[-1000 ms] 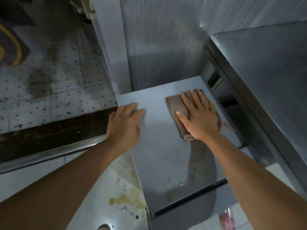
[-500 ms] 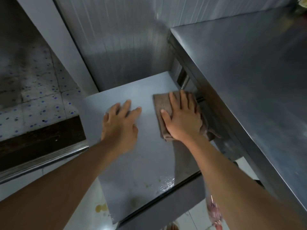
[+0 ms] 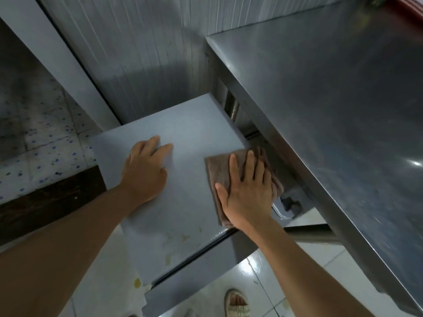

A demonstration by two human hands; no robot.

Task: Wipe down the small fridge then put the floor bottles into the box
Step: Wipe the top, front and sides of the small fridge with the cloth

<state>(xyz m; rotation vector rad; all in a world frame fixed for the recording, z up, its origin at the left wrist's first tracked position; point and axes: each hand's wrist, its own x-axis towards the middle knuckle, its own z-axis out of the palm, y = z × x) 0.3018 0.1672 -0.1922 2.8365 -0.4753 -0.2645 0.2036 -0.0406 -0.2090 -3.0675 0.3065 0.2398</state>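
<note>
The right hand (image 3: pixel 248 191) is lying flat, fingers straight and spread, pressing a brown cloth (image 3: pixel 219 175) onto the top of the small fridge (image 3: pixel 190 124). The cloth is showing past the thumb side and beyond the fingertips, reaching the fridge's edge beside the steel counter (image 3: pixel 332 106). Left of it, apart from the cloth, the left hand (image 3: pixel 145 171) is resting open on the bare top. Nearer the wrists, yellowish stains, perhaps dried spills, are showing.

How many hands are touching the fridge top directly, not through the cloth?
1. The left hand lies flat on the bare fridge top. The right hand presses on the brown cloth near the right edge.
</note>
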